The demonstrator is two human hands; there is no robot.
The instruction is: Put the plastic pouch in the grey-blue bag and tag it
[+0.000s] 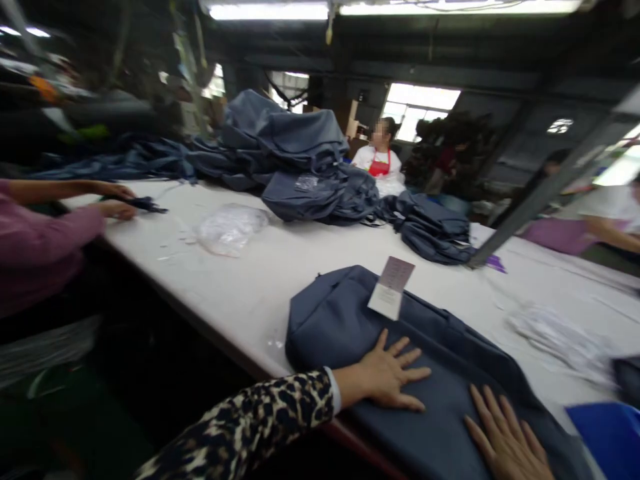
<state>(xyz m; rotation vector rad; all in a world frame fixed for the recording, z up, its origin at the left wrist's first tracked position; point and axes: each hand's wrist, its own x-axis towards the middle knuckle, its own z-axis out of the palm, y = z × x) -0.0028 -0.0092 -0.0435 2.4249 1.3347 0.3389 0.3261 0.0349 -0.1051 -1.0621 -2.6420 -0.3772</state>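
A dark blue-grey fabric bag (435,373) lies flat along the near edge of the white table. My left hand (393,373) rests on it with the fingers spread, its sleeve leopard-patterned. Farther right, my right hand (507,437) also presses on the fabric, fingers stretched out and partly cut off by the lower frame edge. Neither hand grips anything. On the bag's upper side, above my left hand, sits a paper tag (391,288), purple at the top and white below.
Across the table (225,293), blue-grey bags (295,147) are heaped up. A clear plastic bundle (233,229) lies left of centre. At the right are white strings (560,337), a blue piece (607,430) and a slanted metal post (545,193). A co-worker's hands (120,203) handle dark material at left.
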